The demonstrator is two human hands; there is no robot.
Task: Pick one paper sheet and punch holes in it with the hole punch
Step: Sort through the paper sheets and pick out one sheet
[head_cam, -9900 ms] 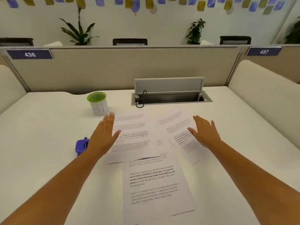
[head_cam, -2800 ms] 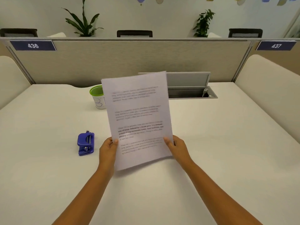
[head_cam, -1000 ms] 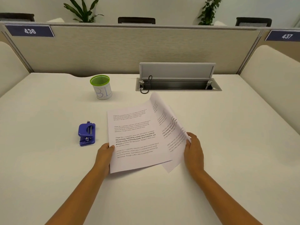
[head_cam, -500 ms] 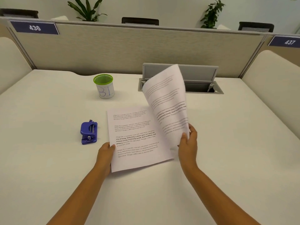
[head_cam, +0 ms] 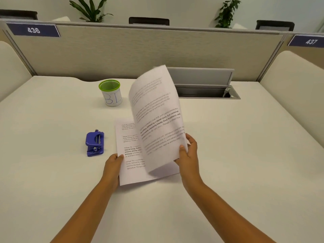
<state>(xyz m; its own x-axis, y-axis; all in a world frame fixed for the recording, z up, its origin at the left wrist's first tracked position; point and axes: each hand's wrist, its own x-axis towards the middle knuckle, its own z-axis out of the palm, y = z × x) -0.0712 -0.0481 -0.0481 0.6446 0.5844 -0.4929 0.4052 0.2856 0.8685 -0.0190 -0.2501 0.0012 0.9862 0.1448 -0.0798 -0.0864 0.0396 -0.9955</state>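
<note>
My right hand grips the right edge of one printed paper sheet and holds it raised and curled above the desk. Under it a stack of printed sheets lies flat on the white desk. My left hand presses on the stack's lower left edge, thumb on top of the paper. The blue hole punch sits on the desk just left of the stack, apart from both hands.
A white cup with a green rim stands behind the stack to the left. An open cable hatch lies at the back of the desk, under a beige partition. Cream side panels flank the desk.
My right hand has peeled the top sheet off the stack and swung it up and leftward over the pile. My left hand has stayed on the stack's left edge.
</note>
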